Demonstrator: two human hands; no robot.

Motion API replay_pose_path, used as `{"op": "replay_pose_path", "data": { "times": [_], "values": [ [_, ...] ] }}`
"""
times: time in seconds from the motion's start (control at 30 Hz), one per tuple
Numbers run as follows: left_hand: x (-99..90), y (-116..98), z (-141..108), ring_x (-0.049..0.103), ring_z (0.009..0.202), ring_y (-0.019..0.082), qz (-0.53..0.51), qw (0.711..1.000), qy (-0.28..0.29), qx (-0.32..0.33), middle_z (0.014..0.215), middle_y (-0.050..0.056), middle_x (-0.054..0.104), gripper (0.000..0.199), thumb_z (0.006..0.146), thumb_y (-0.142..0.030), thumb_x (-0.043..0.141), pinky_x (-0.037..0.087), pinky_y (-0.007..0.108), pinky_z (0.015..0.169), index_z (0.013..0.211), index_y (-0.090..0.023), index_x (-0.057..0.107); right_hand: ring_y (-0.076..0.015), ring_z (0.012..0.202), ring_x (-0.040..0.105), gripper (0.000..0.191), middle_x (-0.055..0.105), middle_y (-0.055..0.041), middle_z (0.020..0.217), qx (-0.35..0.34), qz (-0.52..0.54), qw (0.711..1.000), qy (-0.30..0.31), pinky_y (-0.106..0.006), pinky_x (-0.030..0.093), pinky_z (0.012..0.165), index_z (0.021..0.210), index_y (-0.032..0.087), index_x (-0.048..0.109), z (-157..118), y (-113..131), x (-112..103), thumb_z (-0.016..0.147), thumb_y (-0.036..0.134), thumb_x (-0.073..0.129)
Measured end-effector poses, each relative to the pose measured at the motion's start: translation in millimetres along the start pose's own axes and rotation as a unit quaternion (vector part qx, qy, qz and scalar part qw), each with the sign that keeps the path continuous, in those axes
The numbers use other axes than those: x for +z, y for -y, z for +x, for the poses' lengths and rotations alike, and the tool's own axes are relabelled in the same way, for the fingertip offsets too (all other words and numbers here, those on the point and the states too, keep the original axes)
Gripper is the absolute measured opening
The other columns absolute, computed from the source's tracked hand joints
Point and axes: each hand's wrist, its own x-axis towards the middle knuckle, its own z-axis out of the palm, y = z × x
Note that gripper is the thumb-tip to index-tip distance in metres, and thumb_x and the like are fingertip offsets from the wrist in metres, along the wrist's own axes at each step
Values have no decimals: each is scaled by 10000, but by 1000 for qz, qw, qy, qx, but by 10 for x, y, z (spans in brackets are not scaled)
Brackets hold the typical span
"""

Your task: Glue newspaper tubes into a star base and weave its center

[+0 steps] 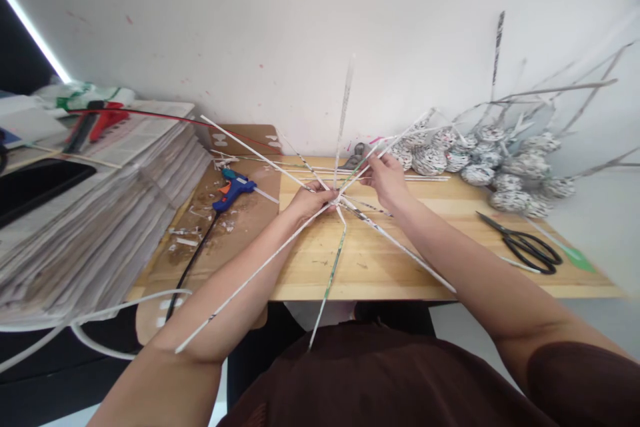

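Several thin rolled paper sticks (pixel 270 260) spread out like spokes from a shared centre above the wooden table. My left hand (pixel 316 200) is closed around that centre, thumb on top. One of the upper right sticks is pinched in the fingers of my right hand (pixel 383 173), some way out from the centre. More paper sticks (pixel 425 178) lie flat on the table behind my hands. A small grey object (pixel 355 157) sits just behind my right hand, partly hidden by it.
At right are several woven paper balls (pixel 429 160) with long stick ends, and black scissors (pixel 525 242). A blue glue gun (pixel 234 192) lies on cardboard (pixel 200 267) with scraps. A tall newspaper stack (pixel 125 213), carrying a phone (pixel 45 187) and a red-handled tool (pixel 107 121), stands left.
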Motion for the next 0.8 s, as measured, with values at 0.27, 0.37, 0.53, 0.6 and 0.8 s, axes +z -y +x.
{"op": "replay_pose_path", "data": {
  "times": [0.27,0.37,0.53,0.6,0.8],
  "values": [
    [2,9,11,568,540,85,11,1000,0,-4,632,12,634,176,591,-133,753,442,171,482,661,-110,593,-132,376,500,579,486,-8,374,-40,-412,910,29,-241,335,405,506,168,580,230,132,-309,720,706,570],
    [-8,17,20,557,513,82,9,1000,15,-1,617,19,635,158,610,-137,740,427,170,466,662,-105,595,-122,383,432,581,427,9,354,-89,-495,865,13,-259,279,431,437,185,528,150,63,-291,692,703,595],
    [11,-13,-7,545,487,74,3,1000,19,-15,601,12,626,145,630,-134,727,426,170,463,668,-105,590,-111,465,430,410,499,25,479,-175,-435,883,8,-249,294,489,566,183,568,-42,-17,-160,719,555,647],
    [30,-36,-26,552,493,75,3,1000,3,-28,596,5,622,135,640,-116,716,442,172,476,665,-108,584,-115,504,464,303,539,27,540,-192,-386,902,21,-242,328,522,670,182,606,-97,-25,-128,728,475,659],
    [52,-64,-54,548,485,75,3,999,-1,-39,591,5,619,123,643,-93,711,441,171,455,684,-106,595,-120,537,494,315,554,44,587,-180,-297,936,63,-241,374,543,965,176,665,-110,-17,-107,679,307,673]
  ]
}}
